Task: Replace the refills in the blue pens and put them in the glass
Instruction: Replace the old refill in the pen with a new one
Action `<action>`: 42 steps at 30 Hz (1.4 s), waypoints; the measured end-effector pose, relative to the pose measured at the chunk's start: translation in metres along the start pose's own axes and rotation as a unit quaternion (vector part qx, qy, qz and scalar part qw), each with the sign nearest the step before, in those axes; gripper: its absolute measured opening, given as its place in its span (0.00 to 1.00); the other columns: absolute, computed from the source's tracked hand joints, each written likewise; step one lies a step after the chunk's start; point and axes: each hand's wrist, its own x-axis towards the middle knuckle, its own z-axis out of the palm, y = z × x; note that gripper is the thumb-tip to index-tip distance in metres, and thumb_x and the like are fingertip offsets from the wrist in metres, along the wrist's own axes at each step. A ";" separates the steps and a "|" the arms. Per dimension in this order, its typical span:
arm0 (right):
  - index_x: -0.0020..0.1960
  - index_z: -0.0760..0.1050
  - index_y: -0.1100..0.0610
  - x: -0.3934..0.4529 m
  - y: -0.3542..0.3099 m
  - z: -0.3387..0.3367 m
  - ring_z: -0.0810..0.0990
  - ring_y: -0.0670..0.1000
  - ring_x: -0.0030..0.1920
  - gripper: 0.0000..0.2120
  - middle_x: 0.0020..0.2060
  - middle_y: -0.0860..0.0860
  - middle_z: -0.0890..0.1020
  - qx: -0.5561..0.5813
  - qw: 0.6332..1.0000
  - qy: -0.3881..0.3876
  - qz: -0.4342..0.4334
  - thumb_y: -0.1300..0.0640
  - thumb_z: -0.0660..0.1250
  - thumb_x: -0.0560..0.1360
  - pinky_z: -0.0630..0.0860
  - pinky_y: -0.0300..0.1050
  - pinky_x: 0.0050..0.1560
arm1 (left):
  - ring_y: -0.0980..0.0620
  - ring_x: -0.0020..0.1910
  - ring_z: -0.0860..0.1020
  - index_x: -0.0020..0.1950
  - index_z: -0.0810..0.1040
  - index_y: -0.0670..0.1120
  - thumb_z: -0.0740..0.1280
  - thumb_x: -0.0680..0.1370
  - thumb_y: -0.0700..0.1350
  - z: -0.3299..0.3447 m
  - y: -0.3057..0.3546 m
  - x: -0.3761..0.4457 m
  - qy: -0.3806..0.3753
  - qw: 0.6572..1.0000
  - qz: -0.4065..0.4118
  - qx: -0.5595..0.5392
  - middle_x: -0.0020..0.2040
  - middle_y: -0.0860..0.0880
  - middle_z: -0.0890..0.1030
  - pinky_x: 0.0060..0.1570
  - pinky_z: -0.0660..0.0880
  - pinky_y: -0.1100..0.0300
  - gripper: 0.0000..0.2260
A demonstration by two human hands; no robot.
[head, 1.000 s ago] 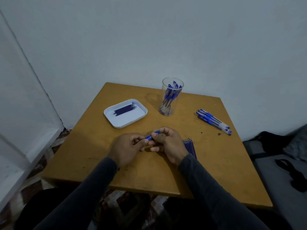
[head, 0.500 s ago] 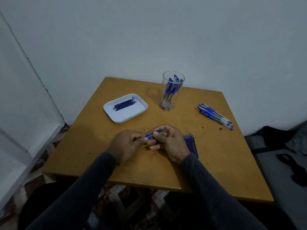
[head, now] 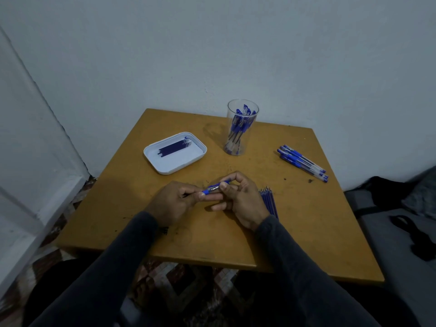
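Observation:
Both hands hold one blue pen [head: 213, 188] just above the middle of the wooden table [head: 306, 232]. My left hand [head: 175, 201] pinches its blue grip end, where a thin dark tip pokes out to the left. My right hand [head: 239, 197] grips the barrel between thumb and fingers. A clear glass [head: 240, 128] at the back holds several blue pens. Several more blue pens [head: 303, 162] lie at the right. A row of refills [head: 270, 201] lies just right of my right hand, partly hidden by my wrist.
A white tray [head: 151, 154] at the back left holds several dark refills [head: 174, 147]. Walls close in the table at the back and left. A grey seat with dark bags [head: 401, 208] stands to the right. Patterned floor shows below the front edge.
The hands stay together on the pen; the left hand's grip has shifted a little along the tip end. The camera tilted slightly, so the table sits higher in view.

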 end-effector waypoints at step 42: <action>0.43 0.80 0.60 -0.015 -0.011 0.001 0.71 0.44 0.24 0.11 0.33 0.53 0.82 -0.197 0.972 0.110 0.058 0.54 0.70 0.80 0.67 0.36 0.23 | 0.60 0.40 0.79 0.55 0.87 0.46 0.74 0.75 0.46 0.023 -0.010 -0.010 0.169 0.964 0.161 0.128 0.42 0.56 0.82 0.41 0.74 0.69 0.10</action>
